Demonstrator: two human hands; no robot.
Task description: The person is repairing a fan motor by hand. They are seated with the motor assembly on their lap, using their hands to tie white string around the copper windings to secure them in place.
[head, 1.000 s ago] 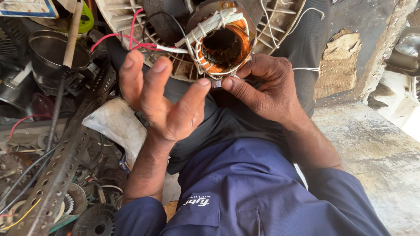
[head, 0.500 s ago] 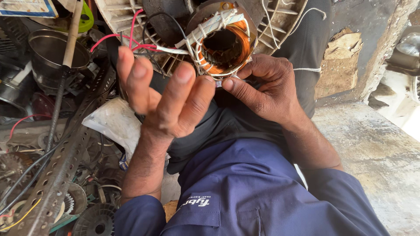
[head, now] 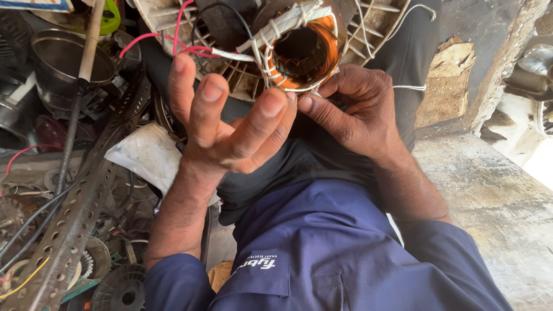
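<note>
- Copper-wound motor stator (head: 302,52) sits on the person's lap, tied round with white lacing cord (head: 271,34), red and white lead wires (head: 190,50) trailing left
- Right hand (head: 357,106) pinches the cord at the stator's lower rim, thumb and forefinger closed on it
- Left hand (head: 222,124) is raised palm-up, fingers spread wide, holding nothing I can see
- Perforated metal strip (head: 69,230) and steel pot (head: 69,63) lie at left
</note>
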